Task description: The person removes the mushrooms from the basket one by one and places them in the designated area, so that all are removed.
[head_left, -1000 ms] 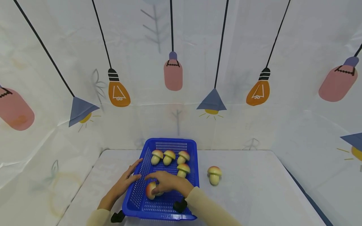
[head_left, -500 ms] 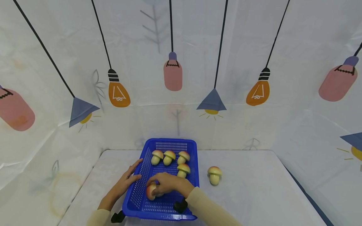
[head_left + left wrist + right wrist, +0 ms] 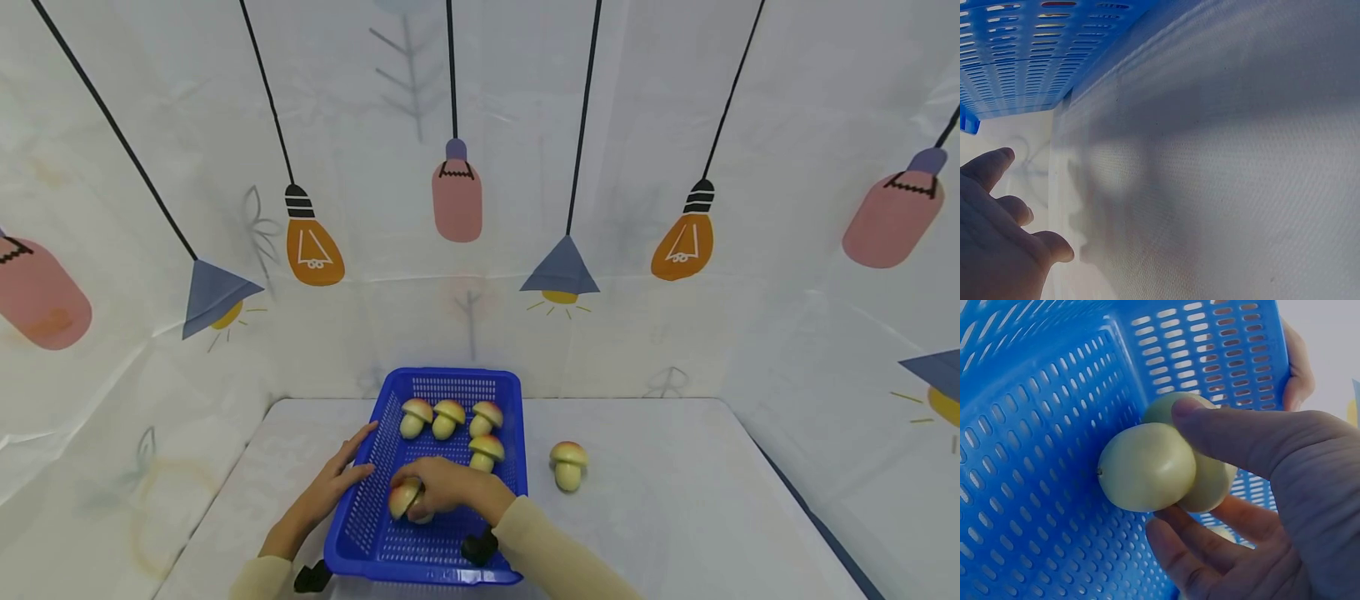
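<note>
In the head view a blue plastic basket [image 3: 427,577] stands on the table. My right hand [image 3: 442,485] reaches into its near half and grips a toy mushroom [image 3: 403,500] with a red-and-yellow cap. The right wrist view shows the thumb on top and fingers below this mushroom, its pale rounded stem [image 3: 1146,467] facing the camera. My left hand [image 3: 330,486] rests against the basket's left side, fingers fairly straight and spread at the rim. Several other toy mushrooms [image 3: 447,417] lie in the basket's far half.
One more toy mushroom [image 3: 568,465] lies on the white table [image 3: 660,508], right of the basket. A white wall sheet [image 3: 495,333] printed with lamps rises behind the table. Dark wrist devices [image 3: 478,546] sit at both wrists.
The held mushroom has turned a little in my right hand, its cap tilting upward and shifting slightly away from me. The left hand and basket stay in place.
</note>
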A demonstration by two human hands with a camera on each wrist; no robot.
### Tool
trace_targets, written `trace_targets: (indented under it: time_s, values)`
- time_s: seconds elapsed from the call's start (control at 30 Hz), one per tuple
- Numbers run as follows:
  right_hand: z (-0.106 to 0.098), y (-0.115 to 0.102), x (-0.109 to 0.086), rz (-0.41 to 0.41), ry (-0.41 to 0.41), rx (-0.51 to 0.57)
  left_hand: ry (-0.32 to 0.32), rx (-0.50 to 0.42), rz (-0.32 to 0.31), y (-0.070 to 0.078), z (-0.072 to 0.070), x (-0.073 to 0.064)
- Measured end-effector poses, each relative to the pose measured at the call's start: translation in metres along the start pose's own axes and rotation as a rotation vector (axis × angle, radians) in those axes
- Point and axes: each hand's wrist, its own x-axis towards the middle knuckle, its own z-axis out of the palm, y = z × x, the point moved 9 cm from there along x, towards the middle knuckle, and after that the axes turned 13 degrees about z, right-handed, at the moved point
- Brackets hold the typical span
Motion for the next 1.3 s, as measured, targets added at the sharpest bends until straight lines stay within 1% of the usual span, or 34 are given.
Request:
trace_targets:
  time_s: [0.1, 0.27, 0.57, 0.73, 0.93, 1.0, 1.1, 1.2, 1.3]
  values:
    - [0.000, 0.002, 0.001, 0.032, 0.000, 0.007, 0.004, 0.006, -0.010, -0.001, 0.000, -0.001]
    - [0.000, 0.004, 0.001, 0.045, 0.012, 0.011, 0.006, 0.013, -0.008, -0.003, 0.000, 0.000]
    - [0.000, 0.006, 0.003, 0.044, 0.023, 0.021, 0.038, -0.018, 0.089, -0.001, -0.001, 0.001]
    - [-0.001, 0.006, 0.002, 0.049, 0.024, 0.025, 0.030, -0.041, 0.097, 0.000, 0.001, 0.001]
    - [-0.008, 0.011, -0.001, 0.062, 0.042, 0.067, 0.022, -0.103, 0.103, 0.002, 0.003, 0.001]
    - [-0.011, 0.013, -0.003, 0.065, 0.054, 0.082, 0.035, -0.119, 0.114, 0.003, 0.003, 0.001]
    - [-0.016, 0.016, -0.005, 0.055, 0.071, 0.107, 0.072, -0.117, 0.137, 0.006, 0.001, -0.001]
    - [-0.022, 0.019, -0.008, 0.052, 0.084, 0.147, 0.107, -0.093, 0.152, 0.007, -0.002, -0.002]
    - [-0.028, 0.022, -0.010, 0.049, 0.093, 0.187, 0.148, -0.047, 0.173, 0.010, -0.005, -0.003]
